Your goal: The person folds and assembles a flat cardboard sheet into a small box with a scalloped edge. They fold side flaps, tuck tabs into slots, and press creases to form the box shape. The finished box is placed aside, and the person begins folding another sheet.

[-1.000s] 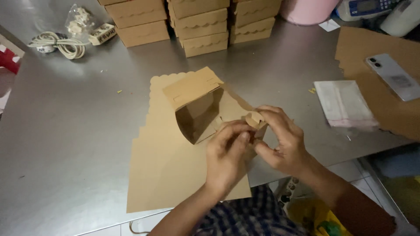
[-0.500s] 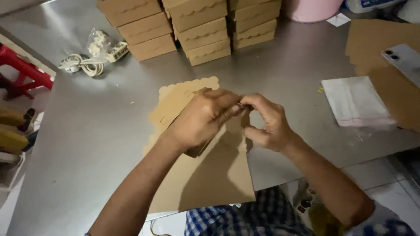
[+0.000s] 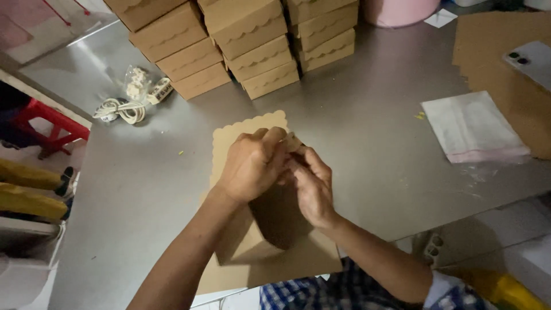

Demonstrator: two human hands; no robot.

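Both hands, left hand point(image 3: 252, 166) and right hand point(image 3: 313, 186), pinch together on a kraft box blank point(image 3: 287, 143) above the flat blank stack point(image 3: 241, 135); pressing each crease squarely should keep its tabs aligned.

left hand point(image 3: 252, 166) now covers box point(image 3: 281, 212) | right hand point(image 3: 313, 186) closer

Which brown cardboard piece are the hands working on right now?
The one held between left hand and right hand, above the flat scalloped sheets; the finished boxes stand stacked behind.
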